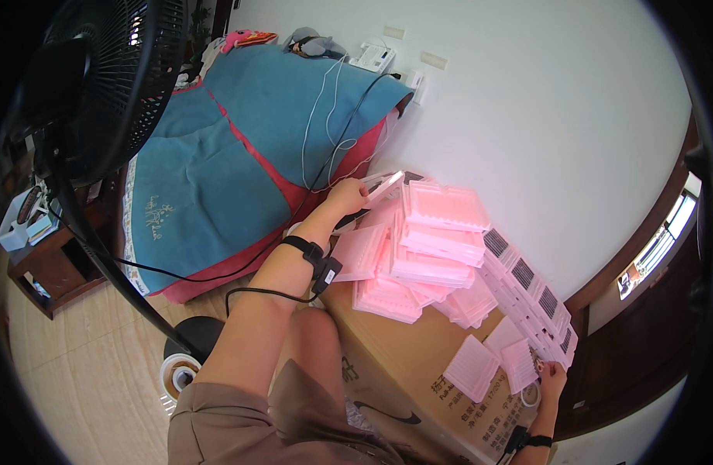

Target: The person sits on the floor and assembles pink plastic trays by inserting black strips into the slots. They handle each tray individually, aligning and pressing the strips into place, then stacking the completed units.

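My left hand [347, 197] reaches to the far side of a large cardboard box [407, 347], fingers closed on the edge of a thin pinkish-white tray [385, 190] held on a slant. Beside it rises an uneven pile of pink ribbed plastic trays [445, 208], some tilted. At the box's right edge, my right hand [554, 378] is bent inward, its fingers pinched together; what they hold is too small to make out. Close to it lie a pink ribbed tray [471, 368] and a white ring-shaped item [530, 395].
Long pale panels with dark mesh squares [524, 273] line the box's right side by the wall. A black standing fan [101, 93] is at left, near a bed with a teal cover [255, 101]. A black cable [178, 277] crosses the bed's near side.
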`<state>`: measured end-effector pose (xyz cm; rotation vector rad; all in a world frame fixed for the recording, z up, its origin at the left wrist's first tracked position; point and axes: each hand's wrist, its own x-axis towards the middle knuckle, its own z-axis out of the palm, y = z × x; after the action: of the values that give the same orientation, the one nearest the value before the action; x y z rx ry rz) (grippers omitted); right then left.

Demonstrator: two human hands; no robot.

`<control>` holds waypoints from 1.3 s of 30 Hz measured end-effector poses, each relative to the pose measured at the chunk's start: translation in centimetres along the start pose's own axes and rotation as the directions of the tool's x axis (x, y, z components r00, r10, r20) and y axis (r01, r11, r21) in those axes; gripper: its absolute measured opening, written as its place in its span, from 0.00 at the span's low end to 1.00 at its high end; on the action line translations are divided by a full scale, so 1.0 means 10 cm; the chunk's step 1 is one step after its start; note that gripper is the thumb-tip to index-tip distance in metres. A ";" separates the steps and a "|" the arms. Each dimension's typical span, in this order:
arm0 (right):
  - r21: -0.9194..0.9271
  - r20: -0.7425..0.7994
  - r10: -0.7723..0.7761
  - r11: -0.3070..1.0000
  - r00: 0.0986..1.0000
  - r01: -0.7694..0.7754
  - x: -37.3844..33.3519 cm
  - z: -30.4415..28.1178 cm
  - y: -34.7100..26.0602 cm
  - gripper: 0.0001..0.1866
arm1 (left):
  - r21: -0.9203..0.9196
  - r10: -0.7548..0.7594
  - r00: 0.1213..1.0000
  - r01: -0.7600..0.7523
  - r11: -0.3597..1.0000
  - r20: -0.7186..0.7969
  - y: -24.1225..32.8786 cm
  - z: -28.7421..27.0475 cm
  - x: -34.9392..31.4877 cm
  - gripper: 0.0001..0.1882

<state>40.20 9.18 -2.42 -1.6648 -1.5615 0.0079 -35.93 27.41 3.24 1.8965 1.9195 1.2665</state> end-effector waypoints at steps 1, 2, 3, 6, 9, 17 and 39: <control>0.013 -0.006 0.040 0.999 0.999 -0.040 -0.01 -0.02 0.01 0.06 | -0.012 -0.003 1.000 0.003 1.000 -0.004 -0.01 0.00 -0.01 0.08; 0.008 -0.001 0.010 1.000 1.000 -0.010 -0.02 -0.06 0.02 0.06 | -0.023 -0.012 1.000 0.012 1.000 -0.002 -0.01 0.00 -0.02 0.08; -0.002 0.004 0.011 1.000 1.000 -0.011 -0.02 -0.09 0.04 0.06 | -0.029 -0.018 1.000 0.017 0.999 -0.019 0.00 -0.01 -0.02 0.08; -0.056 0.011 0.010 0.998 1.000 -0.009 -0.02 -0.17 0.12 0.07 | -0.064 -0.050 0.997 0.046 0.997 -0.065 0.05 -0.09 -0.03 0.08; -0.051 -0.001 0.021 0.998 1.000 -0.021 -0.03 -0.20 0.21 0.07 | -0.142 -0.052 0.987 0.030 0.989 -0.153 0.15 -0.22 -0.06 0.08; -0.018 -0.025 0.004 1.000 1.000 -0.005 -0.07 -0.21 0.29 0.07 | -0.217 0.207 0.866 -0.333 0.918 -0.455 0.89 -0.71 -0.27 0.05; 0.026 -0.099 0.062 0.998 0.993 -0.060 -0.28 -0.37 -0.30 0.06 | -0.229 0.533 0.833 -0.553 0.801 -0.148 1.77 -0.95 -1.00 0.17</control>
<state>39.06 4.51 0.22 -1.6693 -1.4303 -0.0253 -26.96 11.47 16.31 2.3611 1.1650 1.6612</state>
